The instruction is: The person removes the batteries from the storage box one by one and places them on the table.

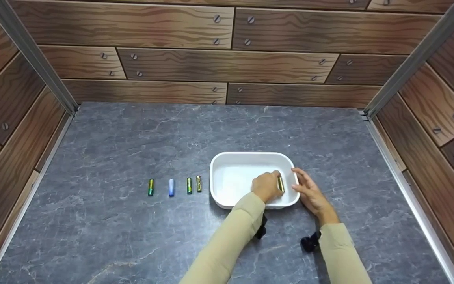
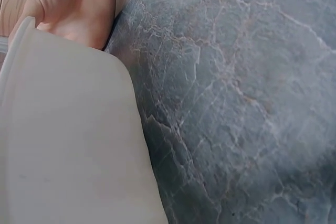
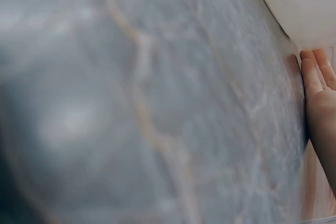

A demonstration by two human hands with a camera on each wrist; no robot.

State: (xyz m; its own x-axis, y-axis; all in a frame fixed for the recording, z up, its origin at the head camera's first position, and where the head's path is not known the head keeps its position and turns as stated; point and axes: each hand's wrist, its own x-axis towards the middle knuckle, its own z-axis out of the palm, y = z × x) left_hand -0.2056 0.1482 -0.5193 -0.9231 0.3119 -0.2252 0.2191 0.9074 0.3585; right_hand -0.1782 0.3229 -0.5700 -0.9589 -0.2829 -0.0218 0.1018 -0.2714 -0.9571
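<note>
A white plastic basin (image 1: 233,177) stands on the grey marbled table. My left hand (image 1: 265,186) reaches into it, fingers curled, pinching a gold-coloured battery (image 1: 281,184) near the right inner wall. The basin wall hides the left hand in the left wrist view. My right hand (image 1: 311,195) holds the basin's right end, with its thumb at the rim. In the right wrist view, the fingers (image 3: 311,74) of that hand lie fairly straight against the outer wall. Left of the basin, a blue battery (image 1: 171,187) and several green-and-gold batteries (image 1: 151,187) lie in a spaced row.
Wood-patterned panels (image 1: 172,65) enclose the marbled table (image 1: 112,225) at the back and both sides. Grey metal posts (image 1: 408,59) rise at the back corners. A black wrist camera (image 1: 309,242) sits below the right sleeve.
</note>
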